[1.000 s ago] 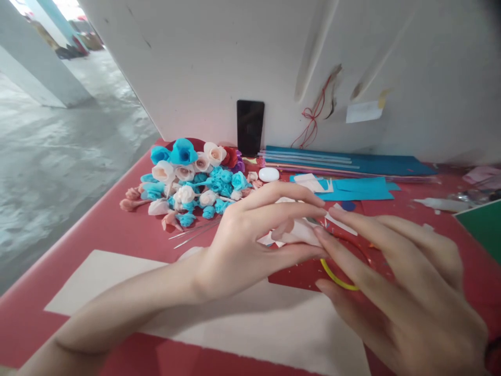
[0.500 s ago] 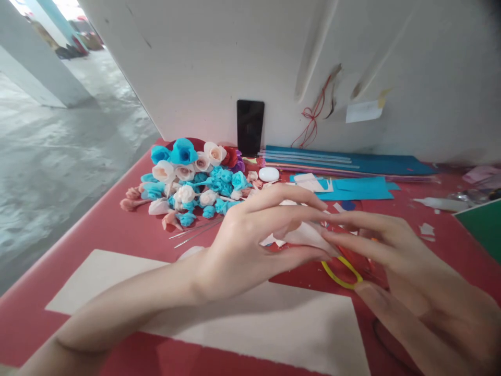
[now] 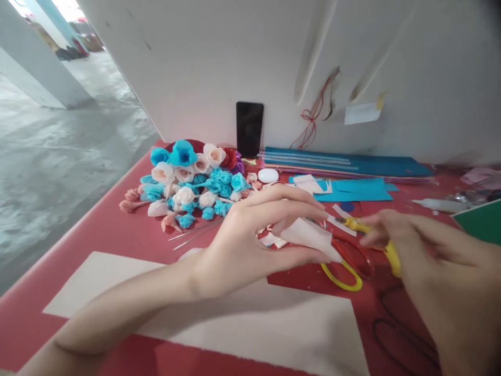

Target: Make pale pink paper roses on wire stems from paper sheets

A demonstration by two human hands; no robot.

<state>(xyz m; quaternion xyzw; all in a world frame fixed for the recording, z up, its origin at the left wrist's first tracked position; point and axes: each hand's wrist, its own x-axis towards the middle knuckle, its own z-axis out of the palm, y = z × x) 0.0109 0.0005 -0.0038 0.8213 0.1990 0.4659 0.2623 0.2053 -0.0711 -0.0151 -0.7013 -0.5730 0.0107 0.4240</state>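
Observation:
My left hand (image 3: 235, 245) pinches a pale, rolled paper petal (image 3: 309, 235) between thumb and fingers, held above the table. In my right hand (image 3: 434, 256), fingers wrap around a yellow glue gun (image 3: 392, 258), its nozzle pointing left toward the petal but apart from it. Below the petal lie scissors with one yellow handle loop (image 3: 341, 286) and one red; their blades are hidden. A large cream paper sheet (image 3: 305, 324) lies under my left forearm.
Paper flowers (image 3: 183, 152) in blue, white and pink are heaped at the back left. Behind them a black phone (image 3: 249, 129) leans on the wall. Blue paper strips (image 3: 356, 189), a glue bottle (image 3: 436, 204) and a green board (image 3: 481, 222) lie right. A black cord (image 3: 407, 339) loops at front right.
My right hand has moved away from the petal to the right and now grips the yellow glue gun. My left hand stays in place with the petal.

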